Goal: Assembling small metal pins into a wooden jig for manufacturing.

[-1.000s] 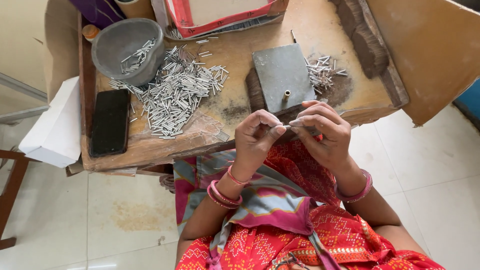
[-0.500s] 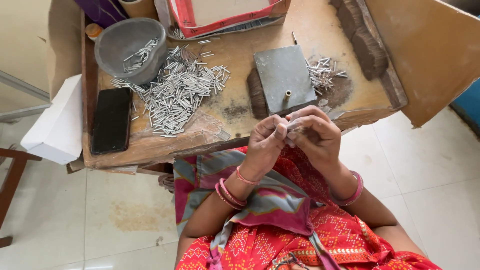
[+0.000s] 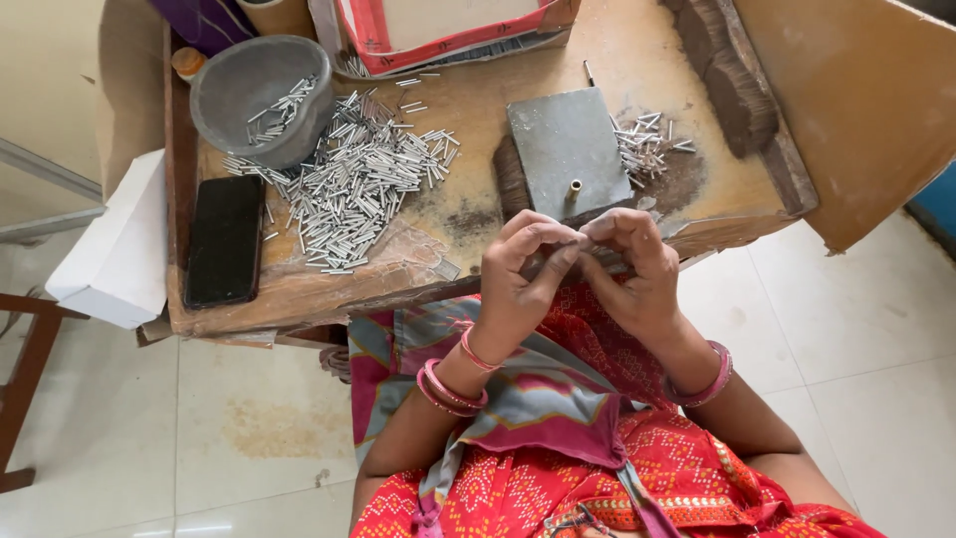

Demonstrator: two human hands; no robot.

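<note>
Item: my left hand (image 3: pixel 523 274) and right hand (image 3: pixel 632 264), lifted slightly off the grey metal block (image 3: pixel 566 149); fingertips still pinched together on something small, unidentifiable; work ongoing.

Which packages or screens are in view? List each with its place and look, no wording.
Phone: left end of the wooden table, flat black rectangle, screen dark.
White box: off the table's left edge, plain.
Red-and-white box: table's far edge, rectangular, partly cut off.

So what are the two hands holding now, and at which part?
The left hand and right hand pinch one small thin piece between their fingertips, above the table edge. What it is cannot be told.
</note>
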